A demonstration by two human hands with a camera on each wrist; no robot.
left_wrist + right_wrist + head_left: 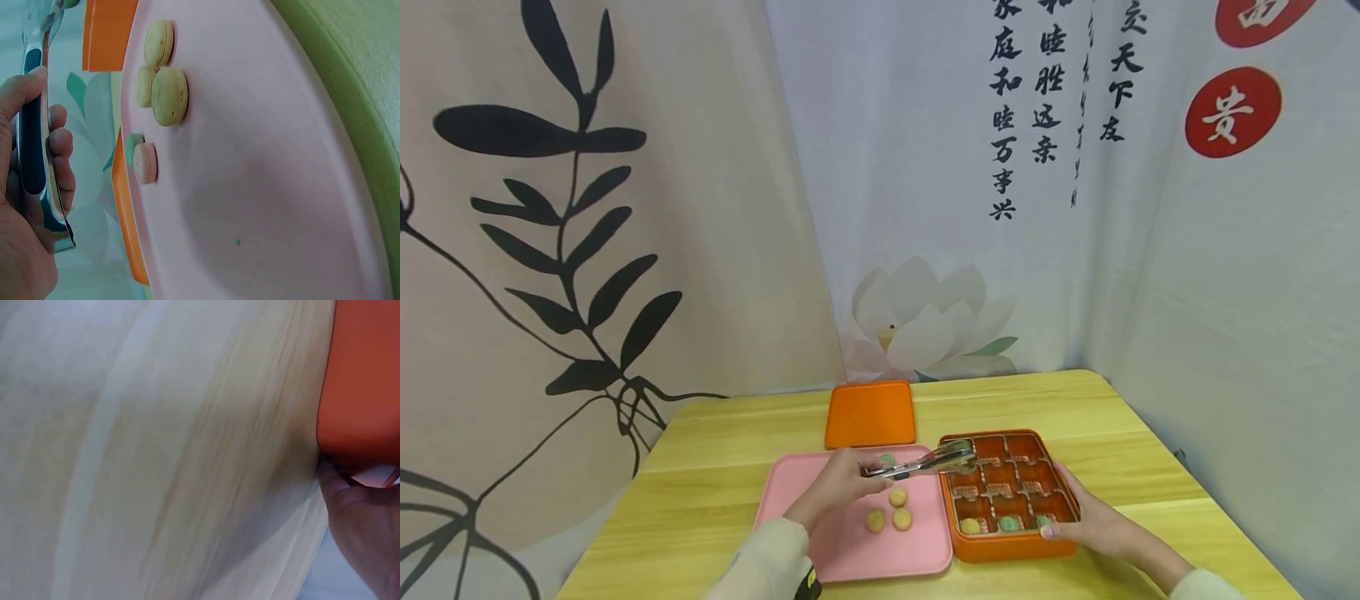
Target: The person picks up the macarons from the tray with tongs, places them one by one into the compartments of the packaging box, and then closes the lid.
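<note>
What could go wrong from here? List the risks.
The tongs in the left hand seem to hold a green macaron over the orange box; it might slip and drop.
Squeezing harder could crumble it: green specks on the pink tray look like crumbs.
The thumb of the right hand reaches over the rim and might press the front-right macaron.

Left hand [844, 483] curled gripping; right hand [1096, 518], thumb [1060, 531] extended; 2 hands apart.
</note>
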